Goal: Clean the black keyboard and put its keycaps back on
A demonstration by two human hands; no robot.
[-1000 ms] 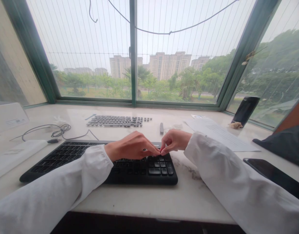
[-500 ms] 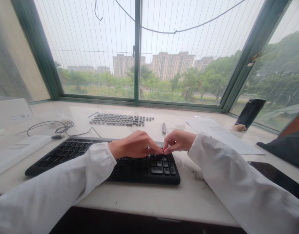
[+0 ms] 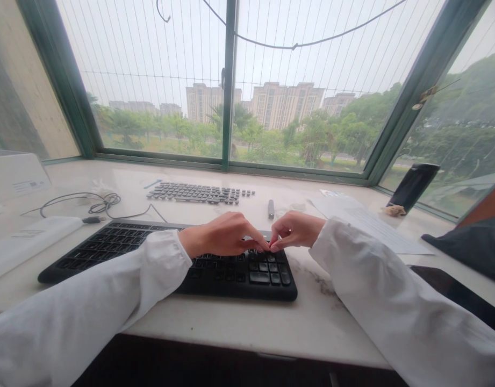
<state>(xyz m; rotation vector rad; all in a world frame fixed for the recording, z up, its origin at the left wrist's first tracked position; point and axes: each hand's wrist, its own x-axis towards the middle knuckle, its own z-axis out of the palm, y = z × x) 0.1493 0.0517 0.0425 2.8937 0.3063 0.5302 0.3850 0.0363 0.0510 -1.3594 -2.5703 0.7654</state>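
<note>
A black keyboard (image 3: 239, 290) lies on the pale marble surface, with keys on its number pad at the right end. Over the upper part of that pad, my left hand (image 3: 227, 234) reaches in from the left, its fingers closed and their tips down at the keys. My right hand (image 3: 298, 231) meets it there, thumb and forefinger pinched together. Whatever is between the fingertips is too small to make out. Behind the keyboard, rows of loose keycaps (image 3: 199, 192) are laid out on the surface.
A small grey stick (image 3: 271, 209) lies behind my hands. Papers (image 3: 364, 226), a dark phone (image 3: 452, 285) and a standing black object (image 3: 412, 188) are at the right. At the left are a coiled cable (image 3: 104, 203) and a white box (image 3: 17, 177).
The view has shifted slightly, so most things sit a little higher in the picture. Both hands keep nearly the same pose at the number pad.
</note>
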